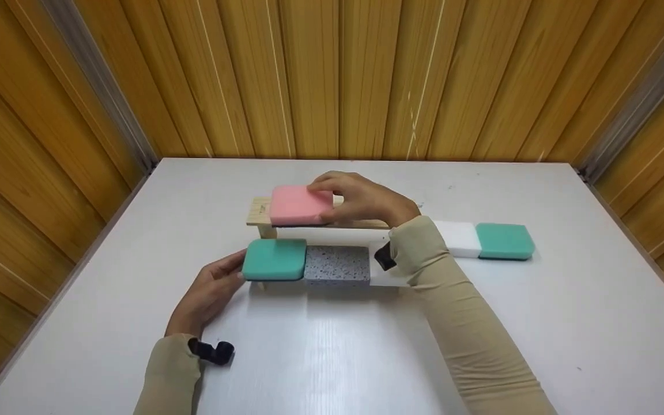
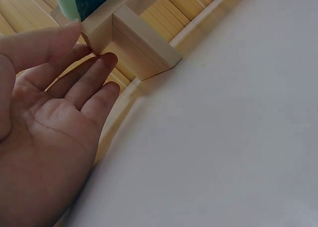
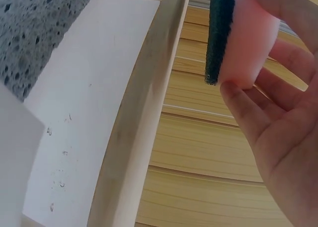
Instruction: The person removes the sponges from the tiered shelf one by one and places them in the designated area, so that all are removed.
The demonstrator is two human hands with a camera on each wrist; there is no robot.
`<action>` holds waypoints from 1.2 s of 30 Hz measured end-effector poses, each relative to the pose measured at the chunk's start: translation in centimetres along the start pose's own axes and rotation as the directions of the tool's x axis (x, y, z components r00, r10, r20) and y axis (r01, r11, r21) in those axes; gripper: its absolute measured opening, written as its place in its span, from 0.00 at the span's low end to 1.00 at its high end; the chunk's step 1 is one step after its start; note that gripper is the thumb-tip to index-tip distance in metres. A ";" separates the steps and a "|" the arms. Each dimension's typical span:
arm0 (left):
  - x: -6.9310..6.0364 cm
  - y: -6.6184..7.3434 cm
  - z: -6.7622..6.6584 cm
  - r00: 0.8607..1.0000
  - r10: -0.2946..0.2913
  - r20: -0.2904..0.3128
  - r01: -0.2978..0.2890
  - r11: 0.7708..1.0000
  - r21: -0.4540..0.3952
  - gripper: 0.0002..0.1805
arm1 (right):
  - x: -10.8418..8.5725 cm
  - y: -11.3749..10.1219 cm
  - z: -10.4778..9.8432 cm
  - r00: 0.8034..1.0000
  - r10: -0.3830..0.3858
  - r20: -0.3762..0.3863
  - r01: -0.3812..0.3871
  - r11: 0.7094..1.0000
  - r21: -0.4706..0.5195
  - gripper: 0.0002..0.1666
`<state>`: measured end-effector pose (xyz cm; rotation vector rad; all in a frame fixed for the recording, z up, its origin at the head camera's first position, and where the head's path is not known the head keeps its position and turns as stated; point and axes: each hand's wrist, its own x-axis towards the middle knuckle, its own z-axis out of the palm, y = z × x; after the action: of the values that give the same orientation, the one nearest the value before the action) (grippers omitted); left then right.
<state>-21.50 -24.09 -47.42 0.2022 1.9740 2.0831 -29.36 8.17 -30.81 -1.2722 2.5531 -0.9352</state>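
Note:
My right hand (image 1: 361, 199) holds a pink scouring sponge (image 1: 297, 204) by its right end, over the back rail of a low wooden rack (image 1: 259, 212). In the right wrist view, thumb and fingers pinch the pink sponge (image 3: 248, 43), its dark green scrubbing side facing away from the palm. My left hand (image 1: 211, 294) is at the rack's front left end, beside a green sponge (image 1: 274, 259). The left wrist view shows its loosely extended fingers touching the wooden end (image 2: 102, 36). A speckled grey sponge (image 1: 338, 265) sits right of the green one.
A white sponge (image 1: 461, 239) and another green sponge (image 1: 505, 241) lie side by side on the right. Something white (image 1: 387, 276), partly behind my right wrist, adjoins the grey sponge. The white table (image 1: 320, 357) meets wood-look panels (image 1: 338, 80) at the back and sides.

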 end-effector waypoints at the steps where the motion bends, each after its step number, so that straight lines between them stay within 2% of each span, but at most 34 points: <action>1: 0.0 0.0 0.0 1.000 0.005 0.002 -0.005 1.000 -0.006 0.31 | -0.1 0.0 -0.1 1.000 -0.005 -0.002 0.005 1.000 0.001 0.33; 12: 0.0 -0.3 -0.2 1.000 0.018 0.013 -0.018 1.000 0.010 0.31 | -1.1 -0.3 -0.8 1.000 0.008 0.003 -0.008 0.999 -0.051 0.34; 24: 0.0 -0.2 -0.1 0.999 0.035 0.025 -0.035 0.999 0.003 0.31 | -2.8 -0.6 -1.8 0.999 -0.016 -0.031 0.014 0.999 -0.051 0.35; 36: 0.1 -0.1 0.0 1.000 0.026 0.002 -0.026 0.999 0.041 0.30 | -5.1 -0.1 -2.7 0.998 -0.020 -0.058 0.016 0.998 -0.069 0.36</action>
<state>-21.56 -24.03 -47.51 0.2387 2.0246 2.0589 -27.10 13.33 -29.32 -1.3062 2.6439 -0.9092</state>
